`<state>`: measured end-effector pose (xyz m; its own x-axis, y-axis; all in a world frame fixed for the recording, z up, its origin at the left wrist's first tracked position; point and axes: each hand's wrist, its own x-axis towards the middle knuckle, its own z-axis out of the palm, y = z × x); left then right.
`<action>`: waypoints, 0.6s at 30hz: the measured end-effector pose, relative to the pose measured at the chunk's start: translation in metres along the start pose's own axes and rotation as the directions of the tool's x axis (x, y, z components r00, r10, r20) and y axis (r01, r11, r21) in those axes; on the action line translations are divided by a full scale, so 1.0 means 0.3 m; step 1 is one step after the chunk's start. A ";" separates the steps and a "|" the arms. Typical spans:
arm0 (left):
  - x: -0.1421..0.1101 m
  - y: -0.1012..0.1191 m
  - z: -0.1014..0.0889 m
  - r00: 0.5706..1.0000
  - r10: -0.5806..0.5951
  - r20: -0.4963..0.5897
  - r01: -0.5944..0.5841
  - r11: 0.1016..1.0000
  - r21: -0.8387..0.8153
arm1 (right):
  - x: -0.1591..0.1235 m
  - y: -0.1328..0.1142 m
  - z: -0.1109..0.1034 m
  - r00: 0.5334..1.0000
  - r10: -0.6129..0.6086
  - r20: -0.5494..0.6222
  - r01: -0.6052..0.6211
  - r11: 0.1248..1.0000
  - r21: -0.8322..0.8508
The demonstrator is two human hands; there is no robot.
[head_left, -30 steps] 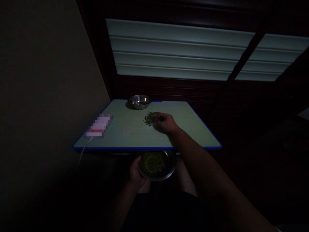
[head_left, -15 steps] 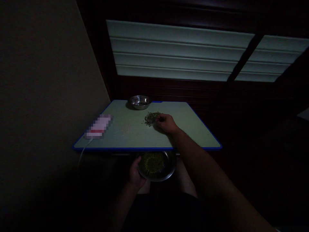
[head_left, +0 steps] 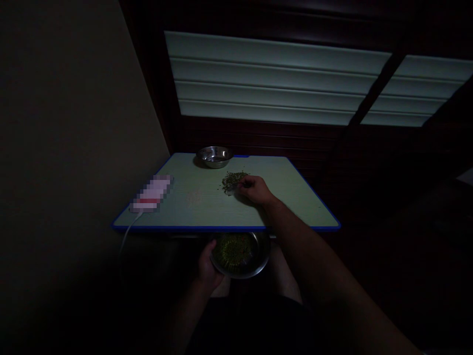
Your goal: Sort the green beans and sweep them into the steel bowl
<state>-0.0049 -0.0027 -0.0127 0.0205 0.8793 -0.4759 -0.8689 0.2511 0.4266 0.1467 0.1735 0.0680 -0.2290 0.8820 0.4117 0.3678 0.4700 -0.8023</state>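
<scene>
"Green small grains (head_left: 231, 179), where do they lie exactly?"

"They lie in a loose heap on the worktop (head_left: 291, 204), just to the left of the fingers of the right hand (head_left: 254, 190)."

"And these fingers, are they together?"

"They are bent inward, close to one another, at the heap's edge. Some pale, shiny shape (head_left: 231, 189) is beside their tips, but I cannot tell if they hold it."

"What about the left hand (head_left: 210, 266)?"

"Its fingers are clamped on a metal bowl (head_left: 248, 276), with the thumb at the rim. To the right of this thumb, inside, are greenish contents (head_left: 234, 249)."

"What is farther away?"

"Beyond the right fingers, to their left, stands a second bowl (head_left: 217, 164), also metal. Well to their left lies a pixelated object (head_left: 151, 193) with a white cable (head_left: 127, 232). Far behind them are pale slatted panels (head_left: 273, 76)."
</scene>
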 end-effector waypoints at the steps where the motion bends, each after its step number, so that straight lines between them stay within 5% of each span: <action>1: -0.001 0.000 0.002 1.000 0.002 -0.007 -0.002 1.000 -0.004 | 0.000 0.001 0.001 1.000 0.001 0.002 -0.001 1.000 0.010; 9: -0.005 0.002 0.010 0.999 0.014 -0.035 -0.013 1.000 0.021 | -0.003 -0.015 0.005 0.999 0.022 0.025 -0.024 0.997 0.067; 18: 0.002 -0.001 0.002 1.000 0.013 -0.013 -0.012 1.000 0.015 | -0.002 -0.016 -0.015 0.994 0.072 -0.085 -0.079 0.994 -0.080</action>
<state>-0.0044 -0.0020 -0.0128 0.0032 0.8772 -0.4801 -0.8618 0.2460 0.4437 0.1492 0.1710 0.0735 -0.1243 0.9132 0.3880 0.4553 0.4000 -0.7954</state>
